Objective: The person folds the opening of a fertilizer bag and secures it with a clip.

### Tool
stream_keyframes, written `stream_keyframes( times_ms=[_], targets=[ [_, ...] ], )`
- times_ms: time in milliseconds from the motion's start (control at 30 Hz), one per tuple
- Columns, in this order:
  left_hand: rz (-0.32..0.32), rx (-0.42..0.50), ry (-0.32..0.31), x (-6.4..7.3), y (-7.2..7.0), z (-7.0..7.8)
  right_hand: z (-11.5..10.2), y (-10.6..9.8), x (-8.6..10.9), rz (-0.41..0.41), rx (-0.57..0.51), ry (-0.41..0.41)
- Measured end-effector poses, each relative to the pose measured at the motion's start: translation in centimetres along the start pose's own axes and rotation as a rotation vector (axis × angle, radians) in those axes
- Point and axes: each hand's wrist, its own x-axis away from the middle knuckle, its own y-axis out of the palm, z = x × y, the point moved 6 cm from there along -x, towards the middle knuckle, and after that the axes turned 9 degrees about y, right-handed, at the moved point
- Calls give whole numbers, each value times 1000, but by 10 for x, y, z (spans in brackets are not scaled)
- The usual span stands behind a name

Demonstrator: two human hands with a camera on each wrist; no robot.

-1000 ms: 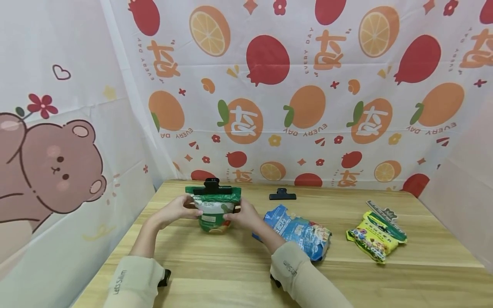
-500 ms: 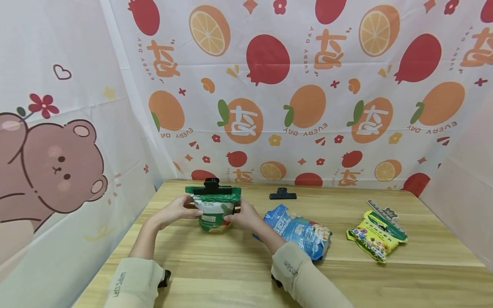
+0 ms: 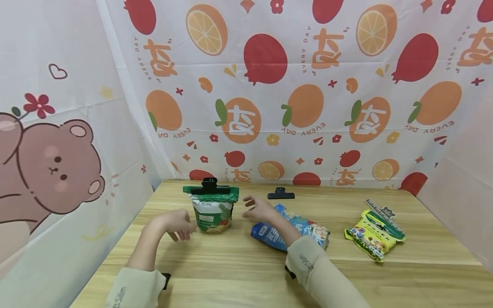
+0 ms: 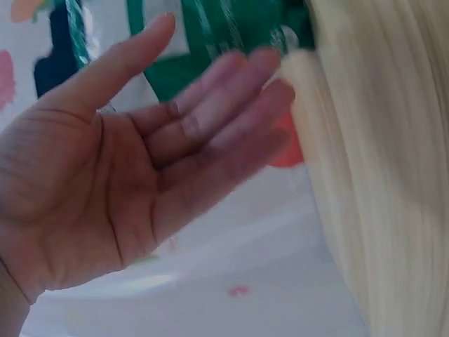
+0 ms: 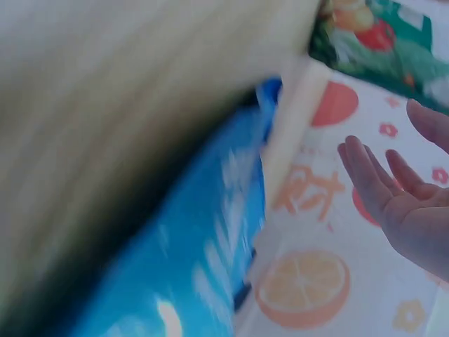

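A green and white pouch (image 3: 213, 216) stands upright at the back left of the table, a black clip (image 3: 209, 186) clamped across its folded green top. My left hand (image 3: 176, 223) hovers just left of it and nearer to me, holding nothing; its palm and loosely spread fingers (image 4: 210, 133) show in the left wrist view. To the right of the pouch is my right hand (image 3: 259, 208), apart from it, fingers relaxed and bare. Under the right forearm lies a blue bag (image 3: 269, 235), partly covered by the arm; it appears large in the right wrist view too.
A second black clip (image 3: 281, 193) sits at the back middle of the table (image 3: 215, 273). On the right, a yellow and green packet (image 3: 375, 235) lies beside a grey clip with a bear-shaped figure (image 3: 383, 210). A fruit-print curtain hangs behind.
Both hands have let go of the green pouch. The left has drawn back toward me, the right has moved off to the right. The pouch stays standing in place with its clip.
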Motion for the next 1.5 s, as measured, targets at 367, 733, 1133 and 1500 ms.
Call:
stream_keyframes(
  times_ms=[367, 733, 1133, 1500],
  targets=[
    [-62, 258, 241, -30, 47, 65, 2, -67, 12, 65, 131, 15],
    [-24, 1168, 81, -63, 109, 92, 48, -107, 15, -1, 274, 126],
    [24, 1581, -244, -61, 162, 111, 96, -113, 11, -36, 383, 287],
    [156, 1676, -266, -78, 161, 105, 109, -112, 13, -8, 377, 281]
  ],
)
